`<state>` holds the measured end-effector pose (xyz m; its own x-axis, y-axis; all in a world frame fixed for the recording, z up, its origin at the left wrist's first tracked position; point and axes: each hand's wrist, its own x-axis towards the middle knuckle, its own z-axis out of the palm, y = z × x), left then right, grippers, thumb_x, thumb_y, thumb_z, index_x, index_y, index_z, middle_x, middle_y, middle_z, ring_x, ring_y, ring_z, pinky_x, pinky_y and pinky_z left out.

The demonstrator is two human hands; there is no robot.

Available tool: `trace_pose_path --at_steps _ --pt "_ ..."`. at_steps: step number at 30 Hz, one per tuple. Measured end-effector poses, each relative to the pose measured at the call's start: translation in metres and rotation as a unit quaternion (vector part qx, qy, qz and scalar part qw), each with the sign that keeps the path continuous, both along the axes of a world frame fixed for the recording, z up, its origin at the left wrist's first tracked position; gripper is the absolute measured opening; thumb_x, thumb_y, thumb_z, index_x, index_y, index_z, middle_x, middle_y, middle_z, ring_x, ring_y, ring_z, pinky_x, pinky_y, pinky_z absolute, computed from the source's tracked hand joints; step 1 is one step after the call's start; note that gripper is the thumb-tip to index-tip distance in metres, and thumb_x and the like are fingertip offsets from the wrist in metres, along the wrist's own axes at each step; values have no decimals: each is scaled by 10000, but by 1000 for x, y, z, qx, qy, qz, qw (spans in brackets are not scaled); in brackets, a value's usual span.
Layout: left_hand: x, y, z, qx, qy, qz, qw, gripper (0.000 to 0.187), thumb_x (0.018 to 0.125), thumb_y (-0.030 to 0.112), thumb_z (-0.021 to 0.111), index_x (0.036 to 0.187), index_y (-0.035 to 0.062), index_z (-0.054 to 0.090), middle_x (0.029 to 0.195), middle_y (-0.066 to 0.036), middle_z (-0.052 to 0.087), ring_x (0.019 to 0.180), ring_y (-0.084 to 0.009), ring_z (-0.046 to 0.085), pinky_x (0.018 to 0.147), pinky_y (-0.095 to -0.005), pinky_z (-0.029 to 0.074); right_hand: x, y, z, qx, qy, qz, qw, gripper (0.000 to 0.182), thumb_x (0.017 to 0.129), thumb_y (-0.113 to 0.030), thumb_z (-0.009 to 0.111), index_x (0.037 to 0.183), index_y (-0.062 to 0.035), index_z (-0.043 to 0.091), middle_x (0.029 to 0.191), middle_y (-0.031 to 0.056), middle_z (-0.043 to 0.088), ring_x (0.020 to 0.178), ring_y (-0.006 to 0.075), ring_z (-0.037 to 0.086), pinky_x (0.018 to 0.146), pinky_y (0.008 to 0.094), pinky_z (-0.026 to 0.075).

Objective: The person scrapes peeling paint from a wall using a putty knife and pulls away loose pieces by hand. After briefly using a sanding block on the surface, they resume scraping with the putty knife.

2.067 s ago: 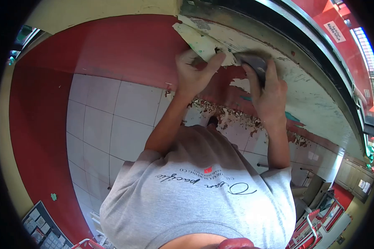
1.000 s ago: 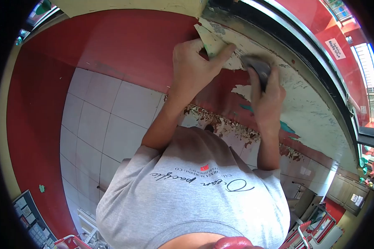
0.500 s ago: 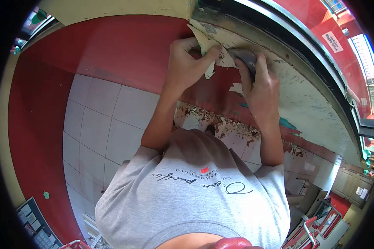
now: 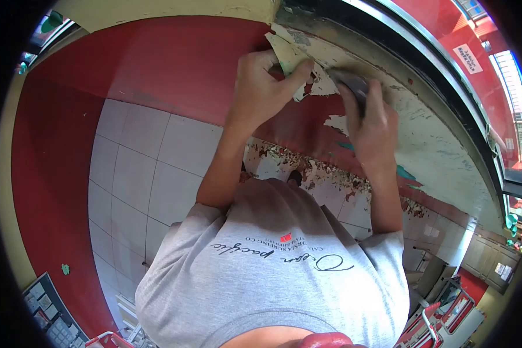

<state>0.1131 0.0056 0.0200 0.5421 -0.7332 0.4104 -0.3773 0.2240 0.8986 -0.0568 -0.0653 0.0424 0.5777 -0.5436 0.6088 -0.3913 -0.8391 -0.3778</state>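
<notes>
My left hand [image 4: 261, 84] is closed on a loose, cream-backed flap of peeling paint [image 4: 285, 55], pinched between thumb and fingers at the wall's top edge. Torn lower edges of the flap hang over the red wall face. My right hand [image 4: 372, 133] grips a dark grey, flat scraper [image 4: 355, 82], slightly blurred. Its left end lies against the pale, scraped ledge [image 4: 435, 136], just right of the flap. The scraper's exact shape is partly hidden by my fingers.
Many paint chips [image 4: 307, 174] litter the white tiled floor [image 4: 174, 145] below the red wall [image 4: 174, 69]. A dark window frame [image 4: 446, 110] runs along the ledge. Red-and-white metal furniture [image 4: 441, 325] and a wooden cabinet [image 4: 490, 261] stand at lower right.
My right hand and the scraper have shifted a little to the right and down, farther from my left hand. My left hand keeps hold of the paint flap.
</notes>
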Motion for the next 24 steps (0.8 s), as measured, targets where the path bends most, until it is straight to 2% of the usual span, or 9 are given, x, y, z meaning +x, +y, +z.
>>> trace_pose_path --at_steps 4,8,13,16,19,24 --pt "-2 -3 -5 -18 38 -18 999 185 823 176 707 874 0 736 726 -74 723 630 -113 674 584 -260 515 -2 0 -6 0 -7 1 1000 201 885 -158 676 959 -30 539 707 188 646 617 361 643 513 424 498" --pt "1 -1 -5 -22 -3 -5 1000 169 823 155 700 857 -7 734 716 -72 720 624 -105 669 576 -251 512 -5 -1 -8 13 -28 3 1000 214 882 -153 681 963 -17 538 716 190 650 613 364 644 514 423 500" --pt "-3 -1 -3 -10 63 -25 998 145 815 134 707 851 -4 736 711 -70 717 606 -97 655 565 -246 512 -3 6 -9 -12 -16 -24 1000 233 883 -161 683 981 -9 536 742 193 663 610 364 650 510 429 501" --pt "3 -3 -9 -20 51 -43 998 136 816 124 702 848 -4 734 695 -62 711 604 -94 652 559 -245 511 -5 3 -11 27 -37 -17 999 227 886 -157 680 976 -10 532 738 204 658 603 374 643 506 430 499" --pt "-2 -2 -6 -24 91 -43 995 133 817 114 695 847 -11 730 684 -58 706 607 -88 649 554 -245 508 6 16 -3 34 -13 -37 999 225 889 -151 676 979 -5 531 739 214 655 602 386 639 504 435 492" --pt "3 -2 -6 -17 82 -39 996 143 816 119 694 853 -15 728 686 -54 708 612 -81 646 560 -249 510 5 8 -5 20 -32 -29 999 234 890 -151 674 993 3 532 747 223 653 617 395 641 500 444 482"
